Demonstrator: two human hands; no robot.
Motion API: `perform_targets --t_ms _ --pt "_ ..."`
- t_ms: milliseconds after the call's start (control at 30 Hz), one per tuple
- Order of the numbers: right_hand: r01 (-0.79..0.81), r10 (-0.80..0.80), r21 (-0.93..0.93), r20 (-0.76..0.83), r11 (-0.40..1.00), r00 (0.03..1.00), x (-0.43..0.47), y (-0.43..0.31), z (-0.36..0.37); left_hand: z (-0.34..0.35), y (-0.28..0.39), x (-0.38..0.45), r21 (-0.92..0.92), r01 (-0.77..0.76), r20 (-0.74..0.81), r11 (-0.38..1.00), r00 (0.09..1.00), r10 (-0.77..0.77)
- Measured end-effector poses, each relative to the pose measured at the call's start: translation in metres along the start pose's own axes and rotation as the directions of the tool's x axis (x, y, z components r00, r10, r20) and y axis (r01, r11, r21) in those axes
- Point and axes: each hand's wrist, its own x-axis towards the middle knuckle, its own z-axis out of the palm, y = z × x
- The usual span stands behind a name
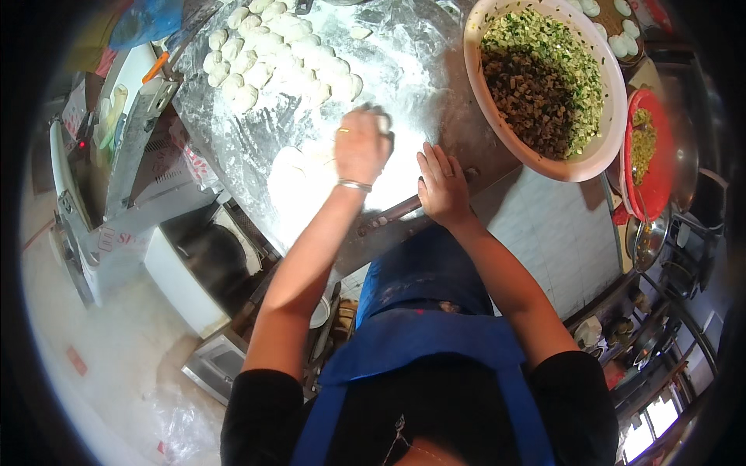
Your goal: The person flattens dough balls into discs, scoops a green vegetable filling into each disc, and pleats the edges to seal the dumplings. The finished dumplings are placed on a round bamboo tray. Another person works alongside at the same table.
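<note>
My left hand (pixel 362 145), wearing a ring and a bracelet, is palm down over the floured metal worktop (pixel 402 70). It is blurred, and a small pale piece shows by its fingers; whether it grips this cannot be told. Flat and empty, my right hand (pixel 444 185) rests by the worktop's near edge with fingers stretched out. Beyond my left hand lie many small dough pieces (pixel 256 76) in a cluster. Pale flattened dough (pixel 288 166) lies to the left of that hand, its outline washed out by glare.
A large white basin (pixel 612 116) at right holds chopped greens and brown diced filling. Beside it sits a red basin (pixel 658 151) with yellowish food. White rounded buns or dough pieces (pixel 623 41) are at the upper right. A white container (pixel 186 279) stands at lower left.
</note>
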Motion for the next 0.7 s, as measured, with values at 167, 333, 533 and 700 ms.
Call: perform_targets --t_ms 167,333,533,700 --pt "-0.066 0.071 0.093 -0.054 0.993 0.996 0.014 -0.002 0.001 0.053 0.021 0.002 0.070 -0.034 0.203 0.997 0.979 0.020" --pt "-0.072 0.072 0.015 -0.008 0.997 0.997 -0.006 0.005 -0.003 0.037 -0.001 -0.011 -0.242 -0.120 0.045 0.963 0.990 0.135" --pt "-0.028 0.031 0.018 -0.149 0.999 0.988 0.079 0.011 0.000 0.006 0.010 -0.040 -0.457 0.271 0.358 0.847 0.928 -0.104" --pt "0.058 -0.054 -0.069 0.065 0.996 0.996 0.009 0.010 0.001 0.019 -0.017 -0.060 -0.448 0.457 0.349 0.769 0.881 -0.320"
